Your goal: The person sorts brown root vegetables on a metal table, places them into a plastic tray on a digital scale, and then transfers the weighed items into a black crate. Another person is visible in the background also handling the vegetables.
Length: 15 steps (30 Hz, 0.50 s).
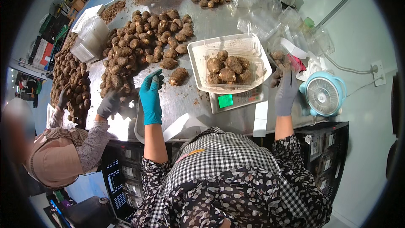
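Observation:
My left hand (152, 98), in a teal glove, is raised over the steel table's near side with nothing visible in it. A lone taro corm (178, 76) lies just beyond its fingertips. To the right, my right hand (285, 93) wears a grey glove with soiled fingers. It reaches beside a brown corm (278, 55) amid clear plastic; whether it grips anything is unclear. Between my hands, a white tray (197, 69) rests on a digital scale (242, 99) with a lit green display. Inside the tray, a clear plastic container (258, 61) holds several taro corms (233, 64).
A large corm heap (142, 38) spreads left of the tray. Stacked clear containers (90, 41) stand at far left; loose ones (259, 22) lie at back right. A blue fan (322, 93) is at right. A co-worker's gloved hand (108, 104) touches the heap.

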Available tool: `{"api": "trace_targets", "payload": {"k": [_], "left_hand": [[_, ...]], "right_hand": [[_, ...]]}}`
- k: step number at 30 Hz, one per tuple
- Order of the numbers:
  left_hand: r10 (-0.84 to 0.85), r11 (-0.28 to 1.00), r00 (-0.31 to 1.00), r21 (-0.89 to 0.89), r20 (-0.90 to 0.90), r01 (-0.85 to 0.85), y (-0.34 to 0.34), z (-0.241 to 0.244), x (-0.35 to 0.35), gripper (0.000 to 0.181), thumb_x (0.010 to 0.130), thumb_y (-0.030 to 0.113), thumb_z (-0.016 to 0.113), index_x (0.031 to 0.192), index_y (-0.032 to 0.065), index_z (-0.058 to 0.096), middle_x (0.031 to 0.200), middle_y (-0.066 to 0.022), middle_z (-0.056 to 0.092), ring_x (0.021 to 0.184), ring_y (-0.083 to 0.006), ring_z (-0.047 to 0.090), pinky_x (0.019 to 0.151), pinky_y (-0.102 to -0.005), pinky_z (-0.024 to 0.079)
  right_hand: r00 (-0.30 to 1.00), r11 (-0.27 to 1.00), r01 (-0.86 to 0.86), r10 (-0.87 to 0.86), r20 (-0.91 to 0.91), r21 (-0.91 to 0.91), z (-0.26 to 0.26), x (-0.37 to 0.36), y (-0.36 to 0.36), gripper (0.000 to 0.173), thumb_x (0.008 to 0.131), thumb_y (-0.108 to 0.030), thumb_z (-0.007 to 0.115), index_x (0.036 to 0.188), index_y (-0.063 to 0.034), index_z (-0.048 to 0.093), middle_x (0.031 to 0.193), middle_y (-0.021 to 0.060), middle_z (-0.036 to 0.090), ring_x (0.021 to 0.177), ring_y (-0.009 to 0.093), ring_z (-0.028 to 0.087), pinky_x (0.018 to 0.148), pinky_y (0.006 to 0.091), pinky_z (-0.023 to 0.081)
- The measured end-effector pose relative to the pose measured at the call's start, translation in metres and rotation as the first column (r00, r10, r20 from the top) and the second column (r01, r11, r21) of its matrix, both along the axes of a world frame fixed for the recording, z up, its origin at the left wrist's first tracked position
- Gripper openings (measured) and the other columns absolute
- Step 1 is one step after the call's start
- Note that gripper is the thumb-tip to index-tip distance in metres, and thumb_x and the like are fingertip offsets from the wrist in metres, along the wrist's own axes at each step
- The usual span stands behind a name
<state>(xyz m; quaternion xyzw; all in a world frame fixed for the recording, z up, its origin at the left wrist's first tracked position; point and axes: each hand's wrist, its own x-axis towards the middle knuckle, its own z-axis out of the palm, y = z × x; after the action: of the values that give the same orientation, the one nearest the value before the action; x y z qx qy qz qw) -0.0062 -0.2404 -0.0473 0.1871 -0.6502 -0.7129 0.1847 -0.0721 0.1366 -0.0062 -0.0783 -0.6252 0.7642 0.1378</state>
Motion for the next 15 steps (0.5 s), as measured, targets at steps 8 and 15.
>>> {"api": "trace_targets", "payload": {"k": [8, 15], "left_hand": [[-0.022, 0.999, 1.000, 0.037, -0.012, 0.022, 0.015, 0.009, -0.005, 0.025, 0.094, 0.017, 0.055, 0.113, 0.0039, 0.065, 0.097, -0.0057, 0.067, 0.086, -0.0118, 0.059, 0.078, -0.0251, 0.047], [-0.261, 0.847, 0.960, -0.501, -0.102, 0.177, 0.101, 0.026, -0.068, 0.031, 0.089, 0.008, 0.058, 0.120, 0.0052, 0.058, 0.116, -0.0120, 0.057, 0.099, -0.0222, 0.059, 0.087, -0.0306, 0.047]], "right_hand": [[0.997, 1.000, -0.011, 0.011, 0.070, -0.001, -0.004, -0.015, 0.005, 0.026, 0.096, -0.024, 0.052, 0.086, -0.0005, 0.059, 0.070, 0.0039, 0.059, 0.055, 0.009, 0.052, 0.048, 0.0246, 0.042], [0.998, 0.998, -0.058, 0.058, -0.037, -0.004, -0.019, -0.062, -0.009, 0.019, 0.093, -0.018, 0.054, 0.091, 0.0000, 0.060, 0.074, 0.0055, 0.060, 0.058, 0.010, 0.054, 0.051, 0.0247, 0.045]]}}
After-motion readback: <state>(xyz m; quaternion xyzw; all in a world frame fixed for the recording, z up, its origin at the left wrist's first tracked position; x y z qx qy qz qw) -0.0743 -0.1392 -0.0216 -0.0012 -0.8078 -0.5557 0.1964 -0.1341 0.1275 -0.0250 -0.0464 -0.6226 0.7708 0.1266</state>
